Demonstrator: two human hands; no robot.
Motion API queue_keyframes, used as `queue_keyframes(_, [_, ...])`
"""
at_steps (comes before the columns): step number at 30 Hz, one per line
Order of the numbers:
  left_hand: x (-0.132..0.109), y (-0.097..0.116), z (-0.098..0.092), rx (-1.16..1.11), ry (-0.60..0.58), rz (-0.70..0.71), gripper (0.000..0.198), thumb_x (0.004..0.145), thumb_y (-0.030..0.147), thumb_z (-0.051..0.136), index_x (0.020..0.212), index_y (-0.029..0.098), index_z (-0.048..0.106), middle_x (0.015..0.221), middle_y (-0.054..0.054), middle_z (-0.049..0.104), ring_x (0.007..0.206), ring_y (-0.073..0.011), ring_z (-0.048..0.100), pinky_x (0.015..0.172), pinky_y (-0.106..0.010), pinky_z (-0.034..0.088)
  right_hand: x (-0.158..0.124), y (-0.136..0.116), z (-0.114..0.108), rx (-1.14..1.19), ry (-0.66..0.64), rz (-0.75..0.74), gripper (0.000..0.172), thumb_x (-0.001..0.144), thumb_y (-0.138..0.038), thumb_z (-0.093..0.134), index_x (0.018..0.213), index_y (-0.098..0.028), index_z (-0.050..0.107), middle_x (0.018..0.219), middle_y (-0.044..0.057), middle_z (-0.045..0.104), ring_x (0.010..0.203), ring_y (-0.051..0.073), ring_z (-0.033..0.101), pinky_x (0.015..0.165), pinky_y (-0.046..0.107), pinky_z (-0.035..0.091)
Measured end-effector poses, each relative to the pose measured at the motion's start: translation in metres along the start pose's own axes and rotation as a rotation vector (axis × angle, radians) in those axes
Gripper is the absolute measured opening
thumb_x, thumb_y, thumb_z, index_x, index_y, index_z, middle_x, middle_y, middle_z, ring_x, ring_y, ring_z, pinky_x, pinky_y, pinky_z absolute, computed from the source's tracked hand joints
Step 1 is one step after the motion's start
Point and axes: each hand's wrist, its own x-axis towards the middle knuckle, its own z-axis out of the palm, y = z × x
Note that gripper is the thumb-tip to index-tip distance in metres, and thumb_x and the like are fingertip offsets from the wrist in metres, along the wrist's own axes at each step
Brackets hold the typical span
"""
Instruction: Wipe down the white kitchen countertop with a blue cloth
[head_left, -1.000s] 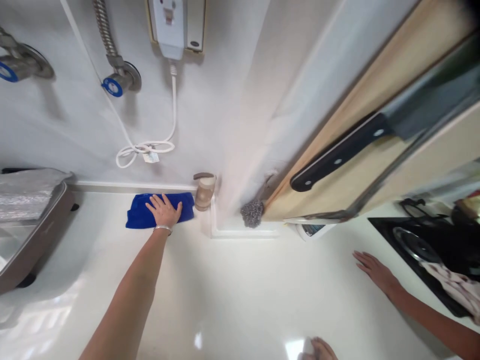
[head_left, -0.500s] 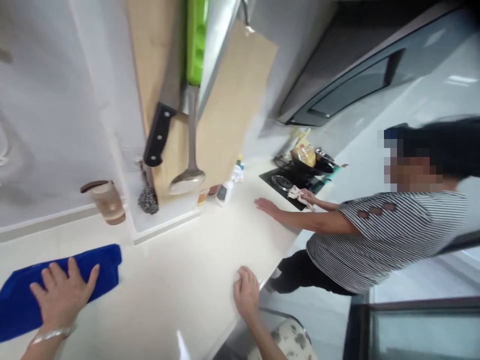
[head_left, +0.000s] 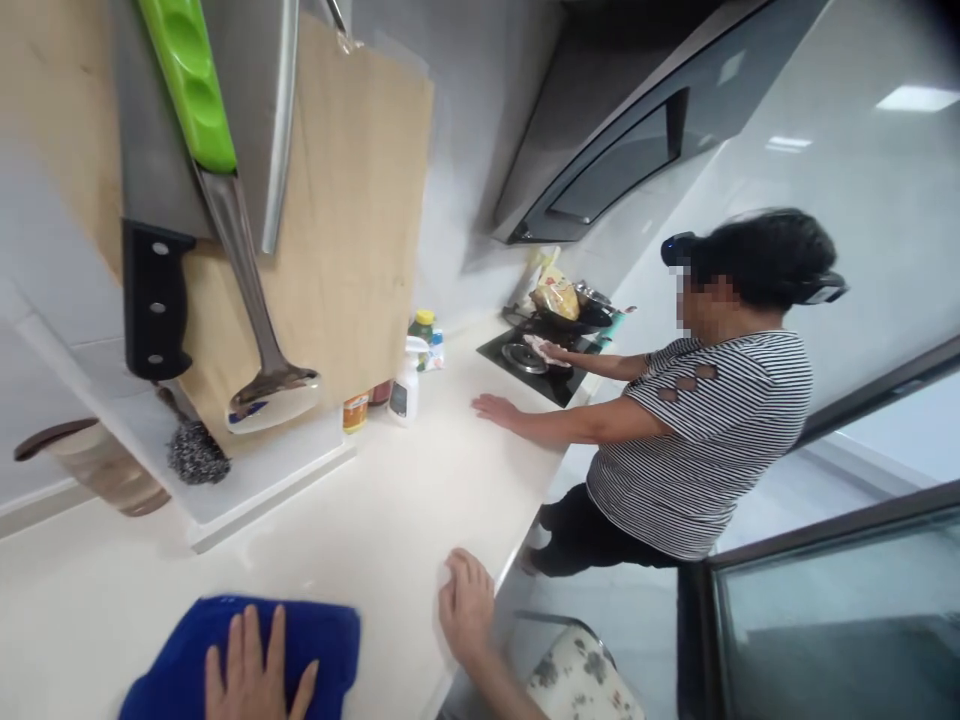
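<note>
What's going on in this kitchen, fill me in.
The person's left hand lies with fingers spread on a blue cloth on the pale counter. Their right hand is at the counter's front edge, fingers curled; whether it holds anything is hidden. Farther along, a co-worker in a striped top has one hand on a pale cloth at the black hob, and the other hand on the counter.

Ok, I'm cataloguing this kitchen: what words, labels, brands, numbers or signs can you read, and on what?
No text can be read.
White spray bottle: dark label, too small.
Orange-labelled container: label too small.
Yellow bag: any print too blurred.
</note>
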Motion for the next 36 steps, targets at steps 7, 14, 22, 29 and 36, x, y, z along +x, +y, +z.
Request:
queue_keyframes(7, [0.066, 0.013, 0.042, 0.17, -0.285, 0.094, 0.081, 0.089, 0.056, 0.05, 0.154, 0.01, 0.036, 0.161, -0.024, 0.029, 0.15, -0.0418, 0.023, 0.119, -0.063, 0.025, -0.007, 0.008, -0.004, 0.027, -0.086, 0.022, 0.03, 0.088, -0.018, 0.042, 0.113, -0.02, 0.058, 0.125, 0.011, 0.061, 0.118, 0.027, 0.053, 0.101, 0.045, 0.04])
queue_keyframes(14, [0.112, 0.02, 0.073, 0.165, -0.397, 0.113, 0.082, 0.091, 0.057, 0.048, 0.154, 0.007, 0.033, 0.162, -0.026, 0.024, 0.152, -0.0404, 0.016, 0.122, -0.06, 0.014, -0.013, 0.012, -0.002, 0.021, -0.1, 0.017, 0.032, 0.087, -0.021, 0.043, 0.114, -0.019, 0.06, 0.127, 0.011, 0.061, 0.117, 0.026, 0.054, 0.099, 0.042, 0.037])
queue_keyframes(22, [0.165, 0.034, 0.118, 0.056, -0.52, 0.267, 0.087, 0.089, 0.065, 0.047, 0.154, 0.009, 0.034, 0.163, -0.025, 0.021, 0.153, -0.0387, 0.014, 0.123, -0.057, 0.009, -0.009, 0.008, -0.003, -0.006, -0.109, 0.019, 0.029, 0.088, -0.023, 0.043, 0.112, -0.021, 0.059, 0.125, 0.011, 0.062, 0.116, 0.028, 0.054, 0.099, 0.045, 0.037])
queue_keyframes(29, [0.189, 0.038, 0.143, 0.028, -0.416, 0.289, 0.079, 0.09, 0.06, 0.05, 0.151, 0.012, 0.042, 0.161, -0.021, 0.03, 0.151, -0.0356, 0.023, 0.123, -0.054, 0.012, -0.003, 0.004, -0.002, 0.02, -0.084, 0.021, 0.032, 0.084, -0.014, 0.044, 0.112, -0.023, 0.057, 0.123, 0.009, 0.062, 0.116, 0.026, 0.055, 0.098, 0.043, 0.042])
queue_keyframes(36, [0.166, 0.044, 0.133, 0.037, -0.332, 0.276, 0.077, 0.09, 0.061, 0.049, 0.147, 0.009, 0.049, 0.156, -0.027, 0.036, 0.147, -0.0405, 0.031, 0.119, -0.06, 0.023, 0.002, 0.0, -0.003, 0.044, -0.05, 0.026, 0.036, 0.082, -0.01, 0.043, 0.112, -0.024, 0.056, 0.122, 0.007, 0.06, 0.115, 0.024, 0.055, 0.098, 0.043, 0.043])
